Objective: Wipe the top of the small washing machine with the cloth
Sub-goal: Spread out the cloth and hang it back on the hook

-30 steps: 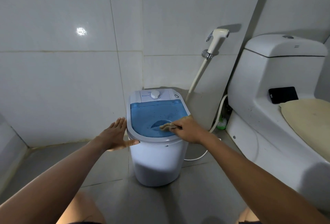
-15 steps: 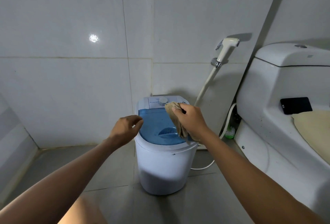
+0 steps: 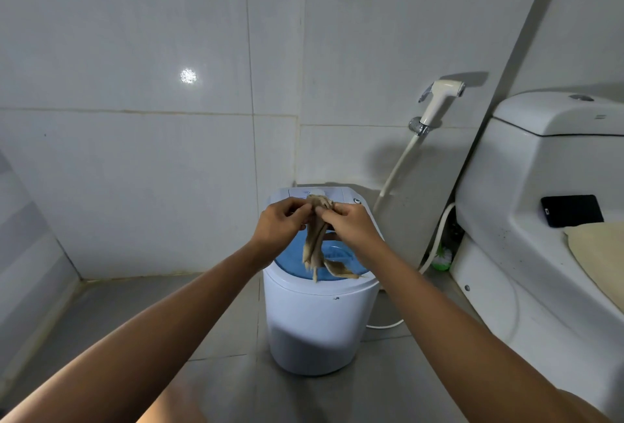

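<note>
Your left hand (image 3: 278, 223) has come across from the machine's side and now pinches the beige cloth (image 3: 315, 247) together with your right hand (image 3: 349, 225). Lifted off the blue lid, the cloth dangles between them above the small washing machine (image 3: 320, 318), beside the toilet (image 3: 540, 220).

The cloth (image 3: 315, 240), beige and crumpled, hangs limp between the two hands, pinched at its top by the fingers of both, its tails dangling below them. The small washing machine (image 3: 319, 321), a white tub with a translucent blue lid, stands upright directly beneath and beyond the hands.
</note>
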